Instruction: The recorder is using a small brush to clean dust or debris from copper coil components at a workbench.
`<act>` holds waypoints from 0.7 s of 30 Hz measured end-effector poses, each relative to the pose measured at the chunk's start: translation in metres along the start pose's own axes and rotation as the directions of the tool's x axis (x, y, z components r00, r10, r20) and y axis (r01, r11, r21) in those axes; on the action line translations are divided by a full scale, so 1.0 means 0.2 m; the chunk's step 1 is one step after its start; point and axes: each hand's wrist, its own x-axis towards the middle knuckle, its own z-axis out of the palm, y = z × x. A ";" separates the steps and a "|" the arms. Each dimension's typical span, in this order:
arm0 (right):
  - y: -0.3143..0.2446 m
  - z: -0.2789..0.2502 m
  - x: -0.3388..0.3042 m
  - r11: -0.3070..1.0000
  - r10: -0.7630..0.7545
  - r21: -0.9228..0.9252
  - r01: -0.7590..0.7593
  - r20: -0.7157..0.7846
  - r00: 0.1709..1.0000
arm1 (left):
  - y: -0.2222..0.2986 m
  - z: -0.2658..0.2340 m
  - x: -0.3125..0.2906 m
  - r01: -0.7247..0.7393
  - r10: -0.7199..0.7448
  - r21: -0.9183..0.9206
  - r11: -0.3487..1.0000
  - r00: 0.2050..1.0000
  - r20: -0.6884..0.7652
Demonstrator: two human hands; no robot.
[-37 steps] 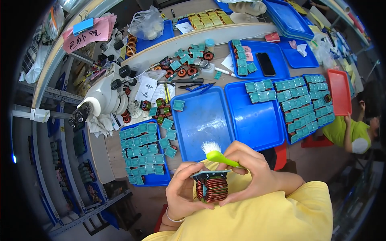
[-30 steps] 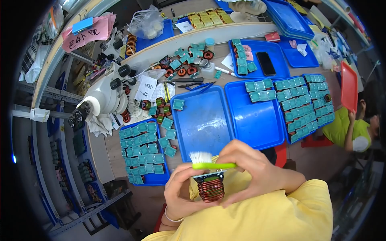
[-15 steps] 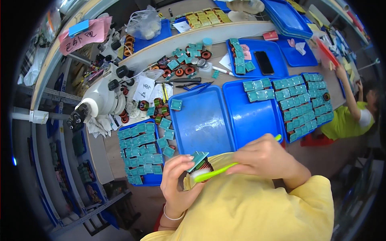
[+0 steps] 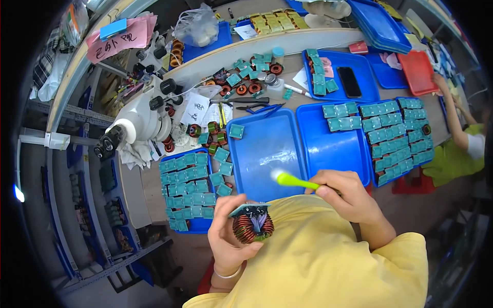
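Observation:
My left hand [image 4: 226, 237] grips a toroidal coil [image 4: 251, 227] wound with copper-red wire, its green circuit board [image 4: 248, 208] on top, pinched between thumb and fingers. The wound side of the coil faces up toward me. To the right, my right hand [image 4: 347, 197] is closed round a lime-green brush [image 4: 295, 180]. The brush's white bristles [image 4: 277, 174] are raised, apart from the coil, over the near part of a blue tray [image 4: 264, 149] that is bare inside.
Blue trays of green-board coils stand at left [image 4: 188, 191] and right [image 4: 393, 141]. A microscope [image 4: 134, 120] is at the left. Behind lie pliers [image 4: 263, 108], loose coils [image 4: 241, 89] and a phone [image 4: 350, 82]. At the far right another person reaches toward a red tray [image 4: 418, 73].
The brush has come off the coil and risen away from it. My left hand has turned the coil so its windings show. The other person's red tray now lies flatter.

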 end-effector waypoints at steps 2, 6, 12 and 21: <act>-0.01 0.00 -0.01 0.999 -0.040 -0.020 0.040 0.003 0.999 | 0.00 -0.01 0.02 -0.074 0.057 0.135 0.988 0.990 0.129; -0.05 0.02 -0.03 0.953 -0.283 -0.058 0.297 0.173 0.943 | 0.01 0.03 0.01 -0.090 0.072 0.297 0.951 0.995 0.072; -0.04 0.00 -0.04 0.942 -0.281 -0.147 0.301 0.142 0.949 | -0.03 0.00 0.00 -0.148 0.151 0.356 0.922 0.988 0.022; 0.06 -0.02 -0.01 0.932 -0.035 -0.361 -0.019 -0.143 0.989 | -0.08 -0.02 0.01 -0.180 0.179 0.089 0.980 0.984 0.017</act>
